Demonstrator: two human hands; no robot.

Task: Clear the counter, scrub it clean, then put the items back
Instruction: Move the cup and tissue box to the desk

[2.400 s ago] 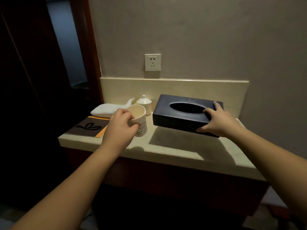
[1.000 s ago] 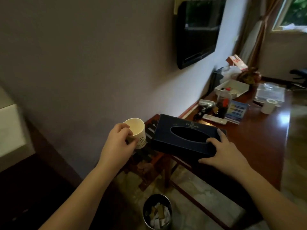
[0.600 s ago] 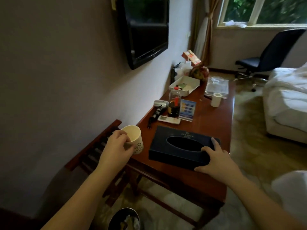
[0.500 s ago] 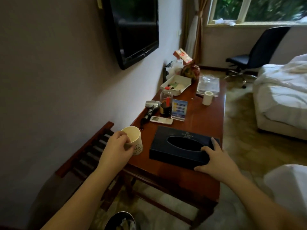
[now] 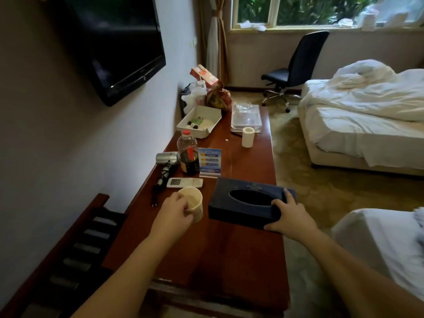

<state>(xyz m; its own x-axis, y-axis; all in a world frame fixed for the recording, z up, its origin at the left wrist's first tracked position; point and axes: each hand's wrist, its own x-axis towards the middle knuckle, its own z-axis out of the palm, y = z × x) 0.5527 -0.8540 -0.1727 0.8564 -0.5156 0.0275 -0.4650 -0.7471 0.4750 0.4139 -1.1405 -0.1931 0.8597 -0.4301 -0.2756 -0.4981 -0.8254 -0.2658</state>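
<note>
Over a red-brown desk (image 5: 229, 249), the left hand (image 5: 173, 214) grips a paper cup (image 5: 192, 203) by its rim and side, fingers curled round the near wall; the cup's mouth faces up and slightly toward the camera. Whether its base touches the desk cannot be told. To the right of that hand, the right hand (image 5: 290, 216) holds a dark tissue box (image 5: 247, 203) at its near right corner: the thumb curls over the top edge beside the oval opening, and one finger lies along the right edge. The box is over the desk; whether it rests on it is not clear. Just beyond the left hand lie a white remote (image 5: 184, 182) and a hair dryer (image 5: 167, 160) with its cord trailing toward the hand. Farther beyond stand a bottle (image 5: 188, 154) of dark liquid and a blue card (image 5: 210, 162), then a white tray (image 5: 199, 121), a paper roll (image 5: 247, 137) and a clear box (image 5: 246, 118). Left of the left hand is a slatted rack (image 5: 80, 244); above it, a wall-mounted TV (image 5: 110, 42). Right of the right hand is a bed (image 5: 367, 125), and beyond it a chair (image 5: 296, 65).
</note>
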